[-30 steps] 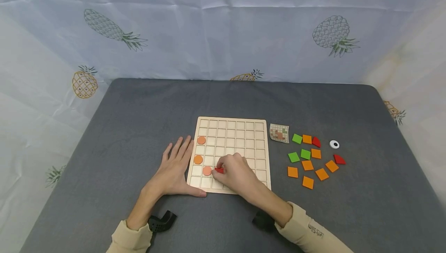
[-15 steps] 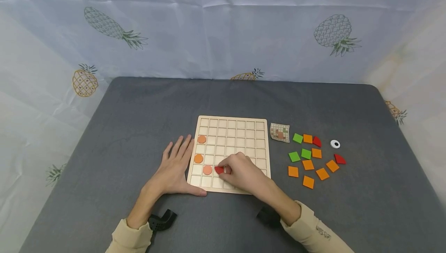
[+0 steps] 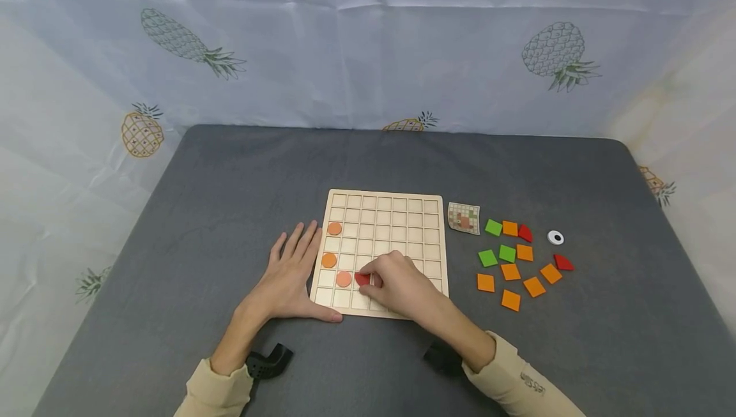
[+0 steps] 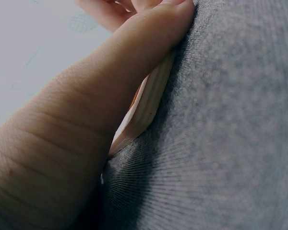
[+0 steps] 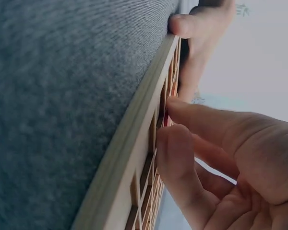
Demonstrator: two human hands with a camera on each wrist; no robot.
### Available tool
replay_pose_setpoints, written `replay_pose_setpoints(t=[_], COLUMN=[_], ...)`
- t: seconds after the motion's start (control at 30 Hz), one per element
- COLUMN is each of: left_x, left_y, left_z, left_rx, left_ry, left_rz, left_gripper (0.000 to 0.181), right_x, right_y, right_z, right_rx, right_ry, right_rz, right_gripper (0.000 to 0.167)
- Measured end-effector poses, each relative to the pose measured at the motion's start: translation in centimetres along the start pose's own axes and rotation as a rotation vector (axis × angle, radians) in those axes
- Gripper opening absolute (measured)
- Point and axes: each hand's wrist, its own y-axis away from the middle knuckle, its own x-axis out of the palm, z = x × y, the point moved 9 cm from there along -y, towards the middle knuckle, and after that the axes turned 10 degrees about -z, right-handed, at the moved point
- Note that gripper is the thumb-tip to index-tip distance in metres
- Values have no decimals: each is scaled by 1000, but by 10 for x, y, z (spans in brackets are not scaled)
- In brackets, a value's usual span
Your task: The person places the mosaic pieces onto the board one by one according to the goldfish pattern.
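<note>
- Backdrop cloth [image 3: 368,66], printed with pineapples, hangs beyond the far side of the table.
- Grey table [image 3: 259,168], on which everything lies flat.
- Wooden grid board [image 3: 414,219], in the middle towards the near side, seemingly placed so both hands reach it easily.
- Left hand [image 3: 287,280], fingers straight and spread beside the board's left edge, thumb along its near edge. It grips nothing; this spread around the near-left corner likely keeps the board from sliding.
- Right hand [image 3: 399,283], over the near part of the board, thumb and index finger curled in a pinch on a small piece. A fingertip hold probably suits such small cells; how tight it is, I cannot tell.
- Paper card [image 3: 463,218] with a small coloured grid, just right of the board, perhaps kept there for easy viewing.
- Loose orange squares [image 3: 485,283], green squares [image 3: 493,227] and red wedges [image 3: 564,262], scattered farther right, probably within the right hand's reach.
- Red piece [image 3: 362,279], between the right fingertips, in the second row from the near edge. Whether it sits fully in its cell is unclear.
- White disc [image 3: 555,237] with a dark centre, among the rightmost pieces.
- Two orange discs [image 3: 329,260] in the leftmost column; a salmon disc [image 3: 344,279] just left of the red piece.
</note>
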Motion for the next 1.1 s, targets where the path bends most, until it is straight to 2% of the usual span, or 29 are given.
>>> replay_pose_setpoints(t=[0.5,0.9,1.1], left_x=[1,1,0], left_y=[-1,0,0], left_z=[0,-1,-1], left_rx=[-2,-10,-6], left_ry=[5,6,3], left_rz=[12,12,6], left_gripper=[153,154,154], right_x=[-4,-4,-5], right_y=[2,3,4], right_z=[-8,-8,-6], right_rx=[88,82,76], right_ry=[-16,6,8], right_rz=[-64,-59,-56], right_gripper=[21,28,26])
